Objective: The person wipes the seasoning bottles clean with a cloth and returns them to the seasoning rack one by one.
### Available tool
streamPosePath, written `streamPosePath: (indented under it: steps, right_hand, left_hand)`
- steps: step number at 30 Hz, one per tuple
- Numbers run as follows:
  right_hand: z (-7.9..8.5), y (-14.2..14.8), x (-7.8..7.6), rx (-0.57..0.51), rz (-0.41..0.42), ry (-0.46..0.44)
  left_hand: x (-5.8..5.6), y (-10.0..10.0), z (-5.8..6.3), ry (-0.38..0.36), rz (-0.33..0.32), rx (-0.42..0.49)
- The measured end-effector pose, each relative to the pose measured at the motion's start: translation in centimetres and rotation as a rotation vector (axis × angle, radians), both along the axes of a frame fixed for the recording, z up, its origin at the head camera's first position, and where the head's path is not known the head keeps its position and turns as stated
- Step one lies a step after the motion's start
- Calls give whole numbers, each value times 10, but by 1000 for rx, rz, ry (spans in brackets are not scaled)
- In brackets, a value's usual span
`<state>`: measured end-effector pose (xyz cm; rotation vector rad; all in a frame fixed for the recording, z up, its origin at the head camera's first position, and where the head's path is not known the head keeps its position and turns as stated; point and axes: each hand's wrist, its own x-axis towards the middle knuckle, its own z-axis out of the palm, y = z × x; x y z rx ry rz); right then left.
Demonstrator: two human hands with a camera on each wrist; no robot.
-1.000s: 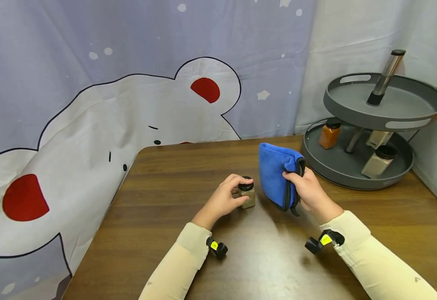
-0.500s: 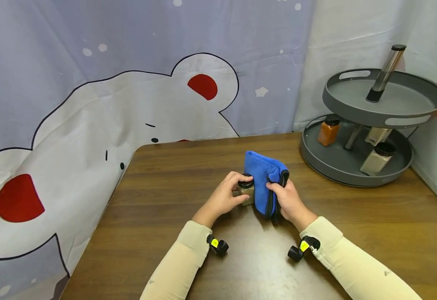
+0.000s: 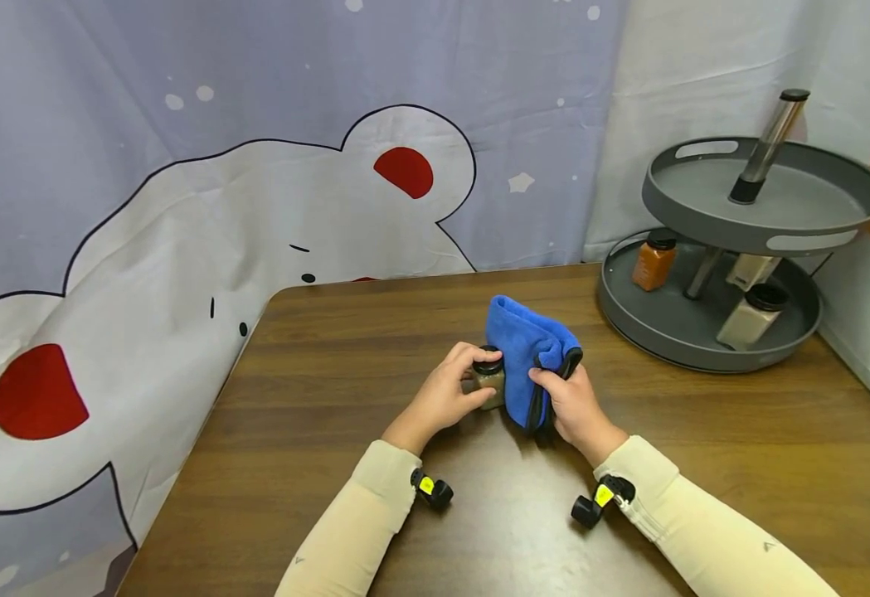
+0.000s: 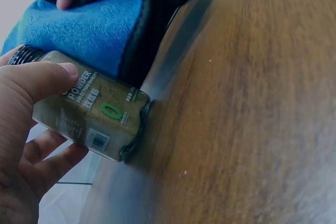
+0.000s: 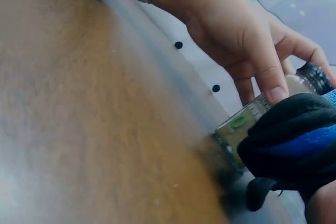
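My left hand (image 3: pixel 445 390) grips a small square spice jar (image 4: pixel 94 106) of brownish powder, thumb across its printed label and a finger on the black lid. The jar is upright at the table's middle in the head view. My right hand (image 3: pixel 572 406) holds a folded blue cloth (image 3: pixel 524 356) with black edging, its thumb on the near folds. The cloth lies up against the jar's right side. In the right wrist view its black edging (image 5: pixel 283 124) covers part of the jar.
A two-tier grey round rack (image 3: pixel 711 356) stands at the back right of the wooden table (image 3: pixel 360 332). On its lower tier are an orange spice jar (image 3: pixel 654 264) and a pale jar (image 3: pixel 751 319), with another pale jar (image 3: pixel 752 269) behind. A patterned curtain (image 3: pixel 255 215) hangs behind.
My right hand has carried the blue cloth leftward from beside the rack to the jar, and it has shifted only slightly in the last half second. The left hand keeps its hold.
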<state>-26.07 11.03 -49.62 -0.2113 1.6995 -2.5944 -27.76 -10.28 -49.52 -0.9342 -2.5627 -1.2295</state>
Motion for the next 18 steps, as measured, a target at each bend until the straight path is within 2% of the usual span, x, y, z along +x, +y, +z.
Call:
streamPosePath:
  steps: [4,6,8,11,13,15,18]
  right_hand:
    - [-4,0,-1,57,0,-140]
    - [-3,0,-1,61,-27,-167]
    - [-2,-1,0,26,-78,-132]
    - [1,-6,2,-40,-163,12]
    - [0,-9,4,-50,-184,80]
    - [-2,-12,6,-7,-179,71]
    - [-4,-14,7,78,-159,-12]
  left_hand:
    - [0,0,-1,17,1,7]
    - [0,0,-1,20,1,5]
    - [1,0,-1,21,1,0]
    - [1,0,-1,24,1,-3]
    - [1,0,-1,29,4,-1]
    - [1,0,-1,28,8,-3]
    - [2,-1,-1,18,12,-9]
